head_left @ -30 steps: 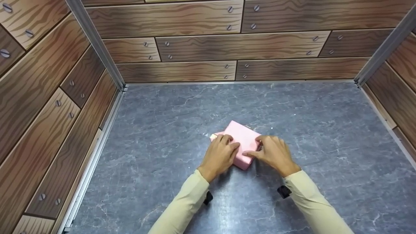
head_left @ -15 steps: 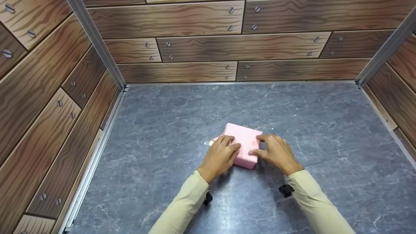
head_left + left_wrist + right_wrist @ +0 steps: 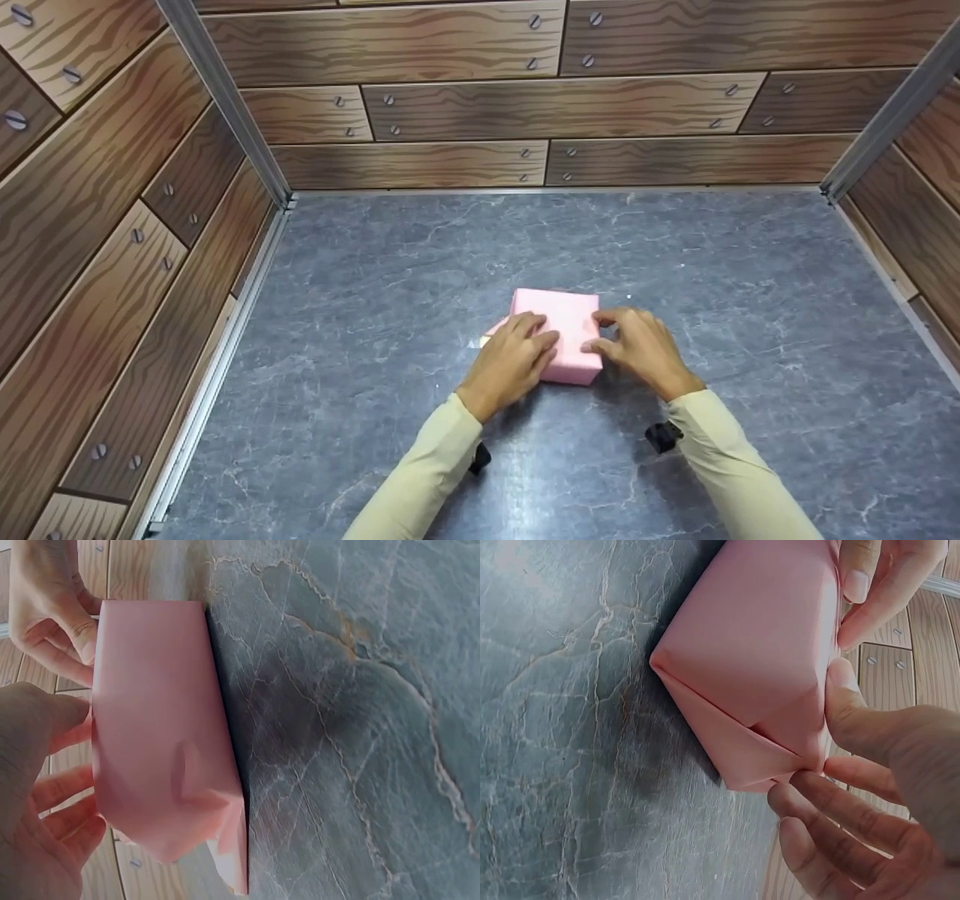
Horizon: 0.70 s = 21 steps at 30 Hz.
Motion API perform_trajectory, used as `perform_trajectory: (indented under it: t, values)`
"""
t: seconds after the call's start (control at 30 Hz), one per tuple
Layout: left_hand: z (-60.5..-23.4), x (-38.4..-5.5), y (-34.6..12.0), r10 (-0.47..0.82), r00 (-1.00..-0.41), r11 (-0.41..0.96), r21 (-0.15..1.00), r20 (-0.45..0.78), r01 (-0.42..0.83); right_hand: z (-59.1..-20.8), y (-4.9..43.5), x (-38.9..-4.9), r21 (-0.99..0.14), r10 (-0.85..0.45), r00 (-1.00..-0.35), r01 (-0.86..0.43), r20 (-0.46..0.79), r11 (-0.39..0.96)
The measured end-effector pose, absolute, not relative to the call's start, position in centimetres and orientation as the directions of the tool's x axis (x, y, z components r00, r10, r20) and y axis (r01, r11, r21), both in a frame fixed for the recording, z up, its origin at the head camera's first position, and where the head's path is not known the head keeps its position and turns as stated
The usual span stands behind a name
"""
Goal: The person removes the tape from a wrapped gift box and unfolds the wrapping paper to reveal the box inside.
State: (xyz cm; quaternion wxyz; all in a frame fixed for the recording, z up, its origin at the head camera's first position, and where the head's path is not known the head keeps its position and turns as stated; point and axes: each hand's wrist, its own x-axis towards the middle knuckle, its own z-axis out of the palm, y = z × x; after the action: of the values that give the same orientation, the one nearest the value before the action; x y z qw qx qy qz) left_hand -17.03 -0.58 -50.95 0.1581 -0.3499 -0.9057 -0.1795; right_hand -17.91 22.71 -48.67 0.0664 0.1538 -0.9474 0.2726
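A box wrapped in pink paper lies between both hands. In the left wrist view its long side looks smooth, with a crumpled flap of paper at the lower end. My left hand rests on the box's left part, fingers relaxed and bent, tips on the top face. My right hand holds the right end, thumb on the top edge and fingertips against the folded end. In the right wrist view that end shows a triangular fold of paper. Paler paper sticks out beyond the left hand.
The grey marbled tabletop surrounds the box. Wood-patterned panels stand at the back and both sides, joined by metal corner posts. Small white specks lie behind the box.
The pink box has turned counterclockwise, its far edge now nearly parallel to the back wall. My right hand has shifted slightly right with its end; the left hand has barely moved.
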Motion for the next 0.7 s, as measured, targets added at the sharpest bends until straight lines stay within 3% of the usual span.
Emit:
perform_trajectory:
  t: [0.53, 0.7]
  values:
    - [-50.81, -17.13, -0.41, 0.589, -0.746, 0.691, 0.286, 0.310, 0.664, -48.61, 22.94, -18.05, -0.567, -0.277, -0.939, -0.343, 0.203, 0.749]
    - [-50.71, -17.36, -0.42, 0.594, -0.746, 0.686, 0.295, 0.301, 0.665, -48.01, 22.48, -18.06, -0.542, -0.220, -0.939, -0.333, 0.264, 0.772]
